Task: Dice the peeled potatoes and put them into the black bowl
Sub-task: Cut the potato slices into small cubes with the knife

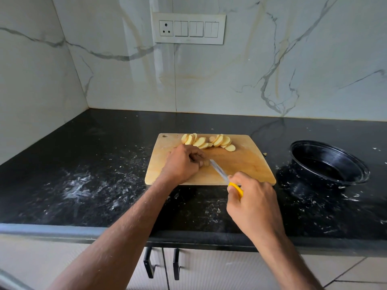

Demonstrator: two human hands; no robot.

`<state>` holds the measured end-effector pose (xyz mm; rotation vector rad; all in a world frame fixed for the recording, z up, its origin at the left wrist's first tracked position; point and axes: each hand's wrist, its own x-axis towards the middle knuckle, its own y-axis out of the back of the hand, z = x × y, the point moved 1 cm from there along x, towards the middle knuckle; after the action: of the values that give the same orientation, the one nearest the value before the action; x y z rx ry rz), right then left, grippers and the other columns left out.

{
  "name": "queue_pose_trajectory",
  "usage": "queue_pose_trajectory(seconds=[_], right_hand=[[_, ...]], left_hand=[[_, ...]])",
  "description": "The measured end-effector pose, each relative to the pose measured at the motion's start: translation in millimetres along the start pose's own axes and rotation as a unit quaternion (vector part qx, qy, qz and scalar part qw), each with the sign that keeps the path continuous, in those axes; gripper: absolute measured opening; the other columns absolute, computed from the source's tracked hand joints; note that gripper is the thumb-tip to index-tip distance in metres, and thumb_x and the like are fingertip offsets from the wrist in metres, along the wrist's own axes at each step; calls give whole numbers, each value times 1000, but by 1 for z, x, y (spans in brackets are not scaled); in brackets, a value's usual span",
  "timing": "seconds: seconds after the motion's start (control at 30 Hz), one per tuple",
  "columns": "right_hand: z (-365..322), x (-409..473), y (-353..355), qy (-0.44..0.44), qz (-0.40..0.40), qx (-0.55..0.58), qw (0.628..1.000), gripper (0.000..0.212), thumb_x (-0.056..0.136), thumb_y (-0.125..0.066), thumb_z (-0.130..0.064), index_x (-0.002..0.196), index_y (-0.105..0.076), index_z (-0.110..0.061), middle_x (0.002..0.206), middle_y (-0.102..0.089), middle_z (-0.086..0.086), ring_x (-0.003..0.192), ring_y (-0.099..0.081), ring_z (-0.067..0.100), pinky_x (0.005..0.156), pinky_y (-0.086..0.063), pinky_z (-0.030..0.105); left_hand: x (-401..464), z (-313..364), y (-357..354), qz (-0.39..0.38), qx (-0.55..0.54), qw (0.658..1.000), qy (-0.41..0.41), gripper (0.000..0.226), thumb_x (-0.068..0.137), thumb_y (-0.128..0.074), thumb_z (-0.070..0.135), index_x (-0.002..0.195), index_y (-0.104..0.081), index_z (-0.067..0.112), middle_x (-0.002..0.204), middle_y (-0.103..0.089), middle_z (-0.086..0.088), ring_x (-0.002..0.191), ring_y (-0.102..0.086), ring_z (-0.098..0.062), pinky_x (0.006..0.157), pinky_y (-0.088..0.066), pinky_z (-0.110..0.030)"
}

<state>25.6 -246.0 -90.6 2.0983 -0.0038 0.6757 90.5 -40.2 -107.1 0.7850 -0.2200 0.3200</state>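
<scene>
Left hand (184, 162) curled over small potato piece (206, 163) mid chopping board (240, 164), fingers clamped on it. Right hand (251, 204) wrapped round yellow handle of knife (219, 173), blade tip touching piece beside your knuckles. Tuck left fingertips back, let knuckles guide blade. Cut straight down, even strokes, keep tip low. Potato slices (209, 141) fanned along far edge of board, not yet diced. Black bowl (328, 164) on table well right of board, looks empty. Stack slices flat before cross-cutting, likely quicker.
</scene>
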Motion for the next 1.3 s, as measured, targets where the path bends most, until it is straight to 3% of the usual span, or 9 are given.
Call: queue_pose_trajectory(seconds=[0.13,0.3,0.5,0.6,0.7,0.9,1.03,1.2,1.3], right_hand=[[-11,11,-10,9,24,9,1000,5,91,-63,-19,94,-65,-23,68,-66,-4,58,-59,18,54,-52,37],[-18,20,-30,-5,0,2,1000,9,95,-60,-24,103,-63,-25,76,-68,-4,62,-60,14,55,-43,20],[-15,21,-36,9,1,-16,1000,10,94,-60,-25,103,-63,-27,71,-65,-4,55,-46,13,51,-29,17],[-15,20,-37,7,-12,-20,1000,14,95,-58,-25,107,-63,-27,73,-65,-1,59,-47,17,57,-33,22],[-17,20,-34,8,-26,-15,1000,18,95,-58,-24,113,-63,-27,81,-68,1,63,-44,17,58,-30,22],[-19,17,-29,11,-73,-20,997,25,96,-56,-22,120,-60,-24,91,-67,4,73,-47,15,61,-37,23],[-19,15,-27,10,-84,-26,996,25,96,-57,-24,121,-58,-25,92,-66,3,76,-53,15,63,-48,24],[-18,11,-21,18,-79,-28,996,25,98,-57,-26,122,-57,-25,93,-66,2,75,-52,12,61,-43,19],[-19,4,-18,24,-68,-37,997,26,97,-57,-25,123,-58,-24,90,-67,3,72,-50,15,61,-43,22]], left_hand=[[-3,0,4,27,-27,999,35,36,75,-84,12,104,-70,27,78,-72,10,77,-66,-5,75,-56,-27],[-7,1,7,43,-69,996,43,39,71,-85,3,102,-68,19,70,-74,10,69,-68,6,67,-46,-4],[-5,-1,6,59,-75,995,33,41,70,-85,2,101,-70,24,68,-71,7,63,-63,0,64,-49,-13],[-4,-3,5,50,-73,996,16,40,71,-84,0,102,-77,25,67,-64,10,61,-54,1,62,-42,-10],[0,-5,5,21,-41,999,5,38,76,-80,1,104,-80,26,69,-61,16,66,-52,-2,68,-43,-20],[8,-5,3,-16,-3,1000,22,40,78,-75,5,75,-73,45,69,-66,21,68,-52,-3,79,-51,-37],[9,-5,3,-35,-1,999,27,40,79,-76,9,71,-71,48,77,-71,18,73,-56,-4,91,-53,-47],[8,-4,3,-56,10,998,15,38,79,-78,17,77,-71,54,81,-72,11,79,-59,-8,94,-50,-54],[7,-2,2,-43,20,999,18,39,81,-72,14,72,-70,52,84,-71,20,87,-58,-7,97,-48,-52]])
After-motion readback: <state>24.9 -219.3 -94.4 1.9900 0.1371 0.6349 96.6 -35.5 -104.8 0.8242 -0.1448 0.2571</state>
